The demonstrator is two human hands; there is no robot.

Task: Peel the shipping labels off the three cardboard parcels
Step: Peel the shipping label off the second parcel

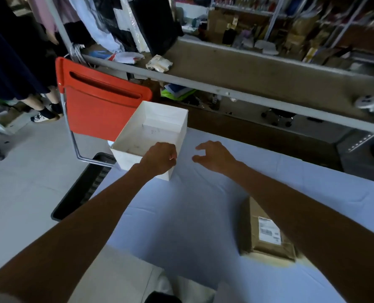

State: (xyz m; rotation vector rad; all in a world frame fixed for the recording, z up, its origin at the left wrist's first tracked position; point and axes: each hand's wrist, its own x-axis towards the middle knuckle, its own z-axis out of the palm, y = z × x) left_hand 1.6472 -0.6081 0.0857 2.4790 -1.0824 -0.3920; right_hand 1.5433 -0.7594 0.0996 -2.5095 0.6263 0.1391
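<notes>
The parcel [250,235], label [269,230] up, is lying on the table [181,215] at five o'clock, under the right forearm. The right hand [214,157] is hovering, fingers spread. At eleven o'clock the left hand [160,158] is curling over the box [127,158] rim; whether it is pinching anything, I cannot tell.

The left hand [160,157] shows only its back, so its curled fingers are hidden beneath it; whether they pinch the small pale speck at their tips cannot be told, and the hand also covers the near corner of the white box [166,117]. Well nearer the person than the fingers [203,146] of the right hand [216,158], the right forearm [291,204] crosses the cardboard parcel [250,232] and hides its right side, and the print on its shipping label [269,230] is too small and smeared to read. Far beyond the fingers the shelves [291,29] are a blur, and the bottom edge cuts off both arms.
</notes>
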